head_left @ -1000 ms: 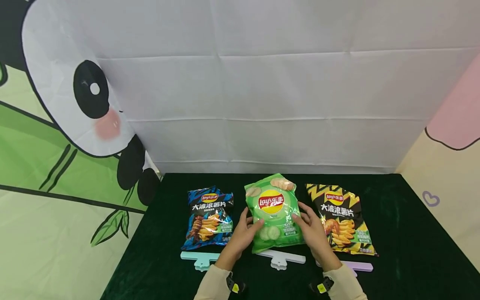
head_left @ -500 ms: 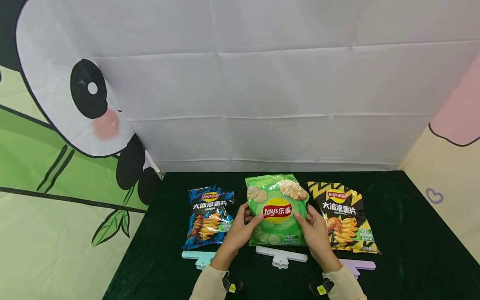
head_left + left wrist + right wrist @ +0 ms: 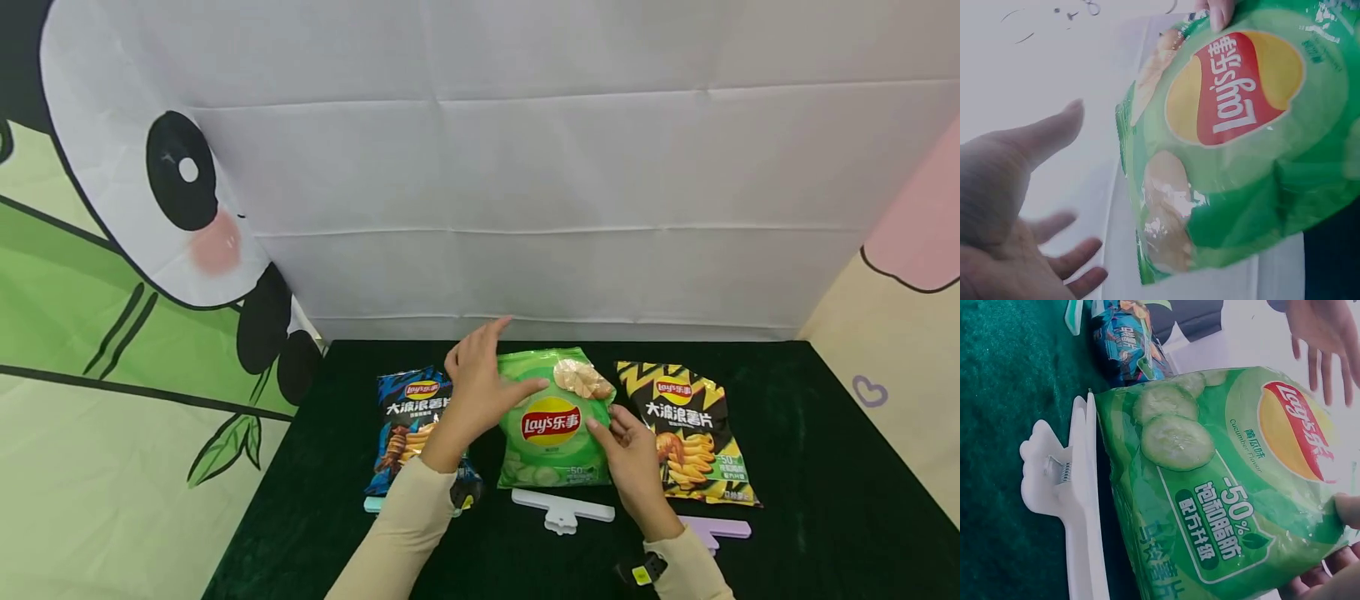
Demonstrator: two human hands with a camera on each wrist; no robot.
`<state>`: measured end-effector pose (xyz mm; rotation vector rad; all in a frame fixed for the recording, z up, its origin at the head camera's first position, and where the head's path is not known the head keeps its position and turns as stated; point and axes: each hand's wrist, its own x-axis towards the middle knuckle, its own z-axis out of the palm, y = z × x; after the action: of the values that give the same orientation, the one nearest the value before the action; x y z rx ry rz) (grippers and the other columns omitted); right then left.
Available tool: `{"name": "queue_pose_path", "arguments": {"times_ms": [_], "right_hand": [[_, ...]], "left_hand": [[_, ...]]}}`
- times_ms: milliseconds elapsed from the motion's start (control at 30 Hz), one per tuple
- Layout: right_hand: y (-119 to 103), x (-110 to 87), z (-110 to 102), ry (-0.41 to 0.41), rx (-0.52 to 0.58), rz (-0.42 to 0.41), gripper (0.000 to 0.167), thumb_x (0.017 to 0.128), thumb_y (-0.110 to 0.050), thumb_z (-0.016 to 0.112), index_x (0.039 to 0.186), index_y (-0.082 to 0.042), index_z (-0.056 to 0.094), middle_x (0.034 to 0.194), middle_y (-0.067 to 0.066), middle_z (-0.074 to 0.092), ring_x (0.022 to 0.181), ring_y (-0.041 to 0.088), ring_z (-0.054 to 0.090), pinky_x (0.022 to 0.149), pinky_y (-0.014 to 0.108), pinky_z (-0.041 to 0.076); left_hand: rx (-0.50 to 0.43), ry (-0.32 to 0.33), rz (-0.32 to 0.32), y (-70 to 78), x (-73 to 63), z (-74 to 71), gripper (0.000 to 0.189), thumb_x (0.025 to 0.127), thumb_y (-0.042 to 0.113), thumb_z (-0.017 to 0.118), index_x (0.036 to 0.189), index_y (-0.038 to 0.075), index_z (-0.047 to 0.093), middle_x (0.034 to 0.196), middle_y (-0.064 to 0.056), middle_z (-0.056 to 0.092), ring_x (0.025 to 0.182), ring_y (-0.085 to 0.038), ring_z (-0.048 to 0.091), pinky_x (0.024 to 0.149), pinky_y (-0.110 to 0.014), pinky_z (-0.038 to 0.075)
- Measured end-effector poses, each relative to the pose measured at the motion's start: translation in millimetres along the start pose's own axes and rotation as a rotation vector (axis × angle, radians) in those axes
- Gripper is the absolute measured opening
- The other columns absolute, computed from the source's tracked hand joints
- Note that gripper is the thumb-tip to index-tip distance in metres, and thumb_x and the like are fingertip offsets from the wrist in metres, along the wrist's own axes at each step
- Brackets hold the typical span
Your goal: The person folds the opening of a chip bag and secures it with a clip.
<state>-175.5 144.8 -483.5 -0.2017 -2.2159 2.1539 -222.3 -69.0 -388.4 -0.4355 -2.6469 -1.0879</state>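
Note:
A green bag of potato chips stands in the middle of the dark table, its printed front facing me. My right hand grips its right edge, thumb on the front and fingers behind, as the right wrist view also shows. My left hand is raised by the bag's upper left corner with the fingers spread. In the left wrist view a gap shows between the left hand and the bag. Just below the bag lies a white bag clip.
A blue chip bag lies to the left, partly behind my left forearm, with a mostly hidden teal clip below it. To the right are a black and yellow chip bag and a purple clip. A white backdrop rises behind.
The green bag has come more upright and shifted slightly. My left hand has let go of its left side and moved up to the top corner, while the right hand keeps its grip.

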Motion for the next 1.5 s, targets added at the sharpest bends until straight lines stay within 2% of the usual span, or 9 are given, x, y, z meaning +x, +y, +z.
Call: {"name": "queue_pose_path", "arguments": {"times_ms": [167,367,533,633,733,933,1067,1333,1500], "right_hand": [[1.3,-0.4,1.1,0.011,-0.027,-0.012,0.035,0.100,-0.016,0.063,0.133,-0.006,0.059,0.134,0.020,0.066,0.095,-0.002,0.069,0.082,0.018,0.057],[3.2,-0.9,3.9,0.033,-0.038,-0.043,0.033,0.097,-0.016,0.068,0.127,-0.003,0.063,0.127,0.018,0.069,0.093,0.000,0.068,0.080,0.018,0.057],[3.0,-0.7,4.5,0.022,-0.003,-0.036,0.035,0.097,-0.018,0.068,0.128,-0.003,0.062,0.125,0.014,0.071,0.096,0.001,0.069,0.082,0.019,0.057],[1.2,-0.2,3.4,0.011,0.020,-0.015,0.037,0.099,-0.020,0.066,0.132,-0.007,0.061,0.132,0.013,0.068,0.099,0.002,0.069,0.085,0.019,0.057],[0.9,-0.4,1.5,0.019,0.027,-0.004,0.035,0.100,-0.021,0.064,0.132,-0.006,0.062,0.127,0.008,0.070,0.099,0.003,0.068,0.086,0.019,0.057],[1.9,-2.7,-0.9,0.059,0.016,-0.039,0.031,0.099,-0.022,0.065,0.120,0.000,0.068,0.096,-0.015,0.070,0.090,0.009,0.064,0.079,0.020,0.056],[2.1,-3.8,-2.2,0.079,0.016,-0.043,0.032,0.101,-0.021,0.063,0.126,-0.002,0.068,0.097,-0.020,0.071,0.090,0.006,0.066,0.078,0.020,0.057],[6.4,-4.3,-4.4,0.126,0.078,-0.054,0.036,0.102,-0.013,0.059,0.136,-0.002,0.062,0.107,-0.029,0.068,0.102,-0.004,0.065,0.087,0.013,0.055],[10.1,-4.3,-4.5,0.139,0.121,-0.109,0.034,0.101,-0.007,0.058,0.134,0.000,0.062,0.109,-0.027,0.069,0.103,-0.003,0.065,0.088,0.014,0.055]], "left_hand": [[0.176,-0.137,0.086,14.1,16.7,6.8,0.073,0.079,0.046,0.084,0.142,0.022,0.056,0.143,-0.005,0.059,0.142,-0.034,0.038,0.119,-0.063,0.012],[0.241,-0.254,0.087,20.4,28.5,11.0,0.055,0.081,0.044,0.083,0.130,0.027,0.065,0.125,0.001,0.072,0.131,-0.029,0.052,0.123,-0.061,0.009],[0.210,-0.245,0.125,22.5,28.5,10.3,0.032,0.088,0.038,0.077,0.117,0.026,0.072,0.115,0.004,0.076,0.109,-0.019,0.068,0.116,-0.048,0.033],[0.184,-0.227,0.160,24.1,27.8,8.8,0.020,0.092,0.035,0.073,0.109,0.024,0.076,0.111,0.005,0.077,0.101,-0.016,0.071,0.099,-0.038,0.050],[0.148,-0.227,0.167,24.8,27.1,7.4,0.016,0.093,0.033,0.072,0.105,0.022,0.077,0.109,0.003,0.077,0.098,-0.017,0.072,0.087,-0.036,0.057],[0.080,-0.250,0.125,23.3,23.1,2.1,0.015,0.095,0.032,0.071,0.105,0.023,0.077,0.113,0.003,0.075,0.103,-0.019,0.071,0.086,-0.038,0.057],[0.062,-0.245,0.114,21.7,22.4,-0.6,0.013,0.096,0.029,0.069,0.105,0.026,0.078,0.115,0.005,0.074,0.103,-0.017,0.070,0.083,-0.035,0.057],[0.047,-0.263,0.146,23.3,24.0,2.1,0.017,0.099,0.022,0.065,0.106,0.030,0.078,0.096,0.003,0.064,0.085,-0.013,0.060,0.065,-0.024,0.046],[0.022,-0.271,0.144,22.3,24.0,1.9,0.018,0.101,0.021,0.062,0.105,0.030,0.078,0.101,0.003,0.066,0.093,-0.015,0.064,0.068,-0.024,0.048]]}}
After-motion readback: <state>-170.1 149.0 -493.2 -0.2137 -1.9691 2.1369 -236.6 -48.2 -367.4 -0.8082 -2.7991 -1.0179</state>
